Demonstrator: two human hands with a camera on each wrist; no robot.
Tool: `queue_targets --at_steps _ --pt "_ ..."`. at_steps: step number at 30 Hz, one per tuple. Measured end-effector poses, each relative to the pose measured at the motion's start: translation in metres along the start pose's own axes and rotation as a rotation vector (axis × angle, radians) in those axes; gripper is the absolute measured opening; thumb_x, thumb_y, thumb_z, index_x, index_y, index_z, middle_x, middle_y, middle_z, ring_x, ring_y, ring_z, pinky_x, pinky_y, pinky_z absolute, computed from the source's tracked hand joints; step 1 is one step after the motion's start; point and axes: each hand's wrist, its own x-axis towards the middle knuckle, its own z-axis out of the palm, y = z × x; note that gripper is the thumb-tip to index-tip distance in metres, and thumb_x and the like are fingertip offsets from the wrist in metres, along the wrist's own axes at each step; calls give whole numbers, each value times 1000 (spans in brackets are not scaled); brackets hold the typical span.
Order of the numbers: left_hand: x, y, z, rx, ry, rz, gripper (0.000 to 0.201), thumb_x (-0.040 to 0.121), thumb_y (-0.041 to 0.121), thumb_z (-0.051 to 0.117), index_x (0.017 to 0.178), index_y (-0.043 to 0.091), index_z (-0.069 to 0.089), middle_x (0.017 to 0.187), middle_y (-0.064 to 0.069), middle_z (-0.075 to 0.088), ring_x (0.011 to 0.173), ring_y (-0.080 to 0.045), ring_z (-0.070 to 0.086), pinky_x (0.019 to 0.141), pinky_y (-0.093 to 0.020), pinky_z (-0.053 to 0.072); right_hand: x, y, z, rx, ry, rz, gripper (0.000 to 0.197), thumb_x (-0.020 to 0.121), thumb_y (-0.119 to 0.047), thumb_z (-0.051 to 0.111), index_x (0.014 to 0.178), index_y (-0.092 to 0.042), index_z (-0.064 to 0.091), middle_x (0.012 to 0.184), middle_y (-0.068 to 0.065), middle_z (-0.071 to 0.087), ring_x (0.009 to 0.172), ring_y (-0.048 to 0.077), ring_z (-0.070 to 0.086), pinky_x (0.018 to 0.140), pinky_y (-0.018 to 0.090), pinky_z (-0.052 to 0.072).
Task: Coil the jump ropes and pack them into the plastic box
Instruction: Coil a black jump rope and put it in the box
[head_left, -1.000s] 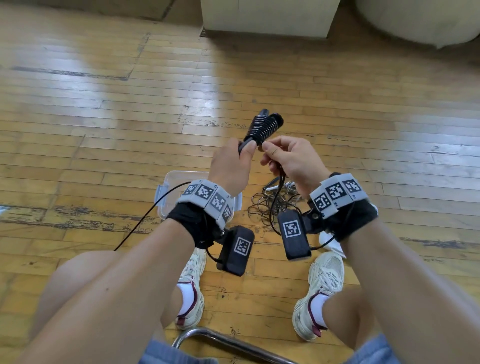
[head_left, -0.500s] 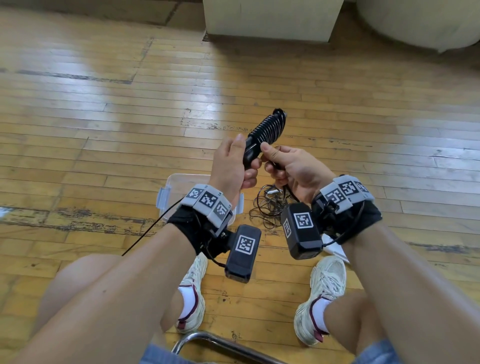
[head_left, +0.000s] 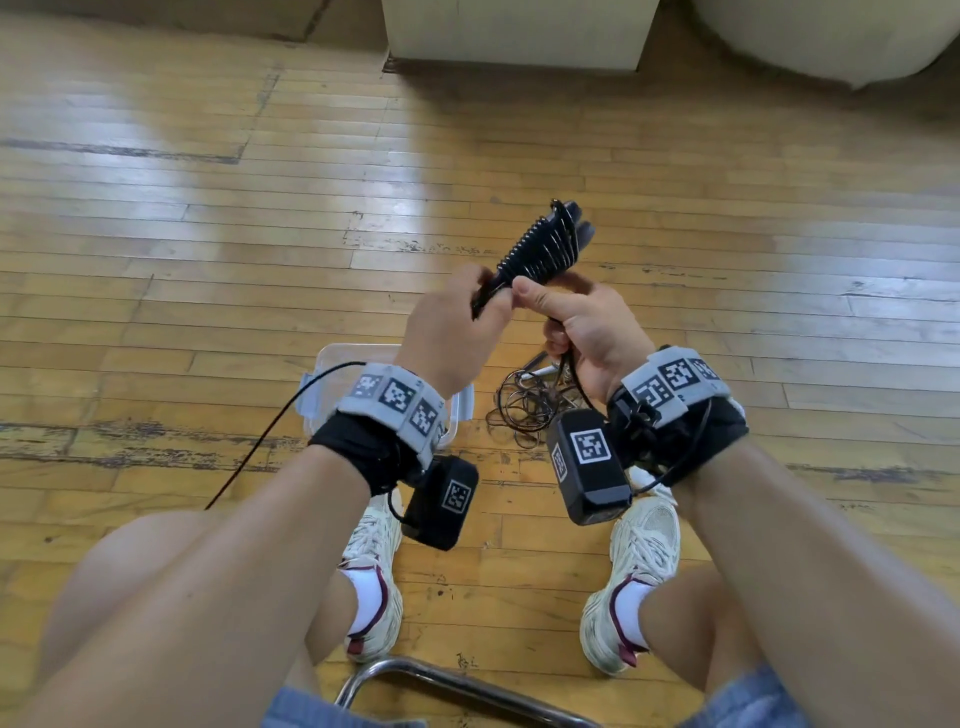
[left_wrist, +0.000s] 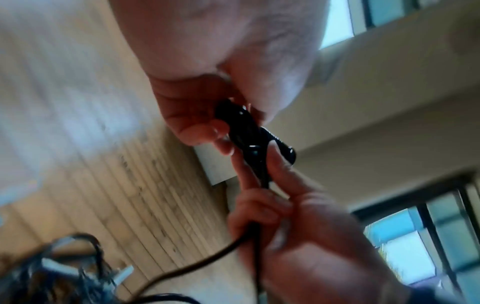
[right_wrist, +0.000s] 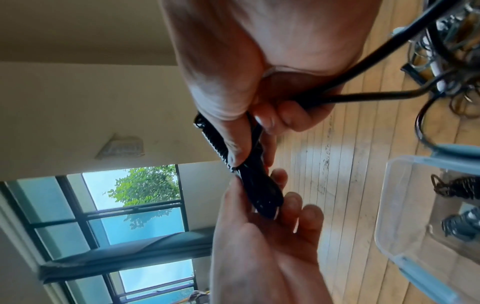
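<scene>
Above the floor I hold a black jump rope bundle (head_left: 545, 244): two handles side by side with cord wound round them. My left hand (head_left: 491, 304) grips the handles' lower end (left_wrist: 244, 133). Right beside it, my right hand (head_left: 548, 312) presses its thumb on the wound part (right_wrist: 221, 148) and curls its fingers round the loose black cord (right_wrist: 337, 96), which hangs down to the floor. The clear plastic box (head_left: 332, 364) stands on the floor below my left wrist, half hidden. In the right wrist view the box (right_wrist: 405, 205) holds coiled ropes (right_wrist: 462, 189).
A tangle of dark ropes (head_left: 530, 405) with a pale handle lies on the wooden floor right of the box, in front of my shoes (head_left: 639, 561). A chrome chair bar (head_left: 457, 680) runs between my knees. A pale cabinet (head_left: 519, 31) stands at the far edge.
My right hand has dipped under the handles and come back up with the cord. The bundle has tilted slightly but stays in my left hand.
</scene>
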Motion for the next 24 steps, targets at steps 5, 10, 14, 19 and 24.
queue_targets --at_steps 5,10,14,19,24 --pt "-5 0 5 209 -38 36 40 97 31 60 125 12 39 98 -2 59 83 -29 61 72 -39 50 0 1 2 -115 14 -30 23 89 -22 75 102 -8 63 94 12 74 46 7 35 44 21 31" --pt "-5 -1 8 386 87 51 33 106 39 38 115 9 49 85 -1 55 72 -26 52 63 -35 35 5 4 7 -168 -36 22 24 96 -27 68 102 -5 62 94 10 73 45 4 37 42 18 33" --pt "-4 -2 7 395 103 51 35 107 39 37 113 7 51 85 -1 53 72 -25 50 64 -33 34 6 5 8 -179 -66 25 21 98 -26 64 100 -5 63 86 3 74 47 4 39 44 17 33" --pt "-4 -7 3 435 18 115 36 104 41 43 120 9 46 94 -8 64 78 -30 60 66 -39 47 5 3 4 -204 -45 -12 18 95 -23 68 99 -9 58 65 -7 63 46 6 37 43 17 33" --pt "-5 -5 9 478 89 76 31 106 35 41 117 8 49 97 -9 63 81 -30 60 65 -35 40 4 2 8 -267 -46 -92 21 96 -27 67 99 -8 58 87 12 71 46 7 42 44 19 35"
